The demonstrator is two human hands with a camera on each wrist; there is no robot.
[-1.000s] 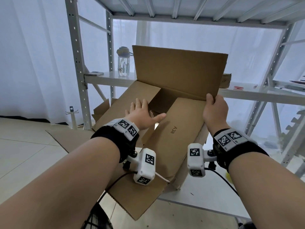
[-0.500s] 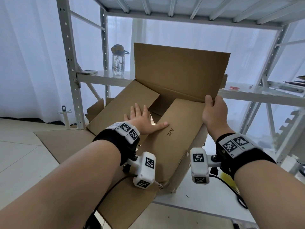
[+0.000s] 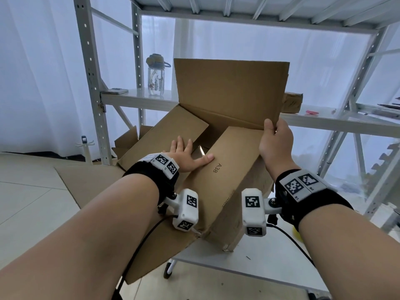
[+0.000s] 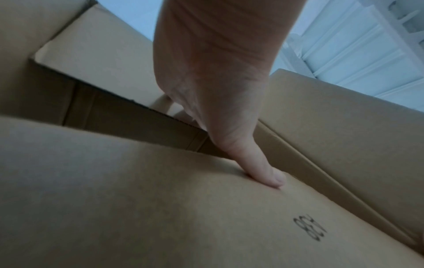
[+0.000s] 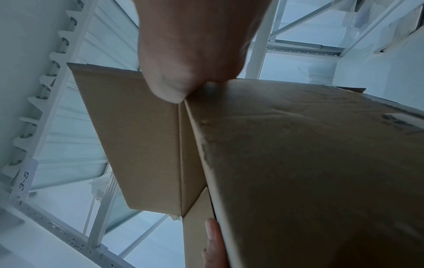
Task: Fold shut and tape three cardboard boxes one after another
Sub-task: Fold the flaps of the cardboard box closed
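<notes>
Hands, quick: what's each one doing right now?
Left hand: open, fingers flat, pressing down the flaps of the cardboard box.
Right hand: gripping the corner of the box's upright flap.

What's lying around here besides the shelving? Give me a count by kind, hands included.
Hands: 2, the left hand flat on the cardboard box, the right hand gripping its corner
Open cardboard boxes being folded: 1
Other cardboard boxes: 2, a second box on the floor and a small box on the shelf
Water bottles: 1
Phones: 1
Total: 7
</notes>
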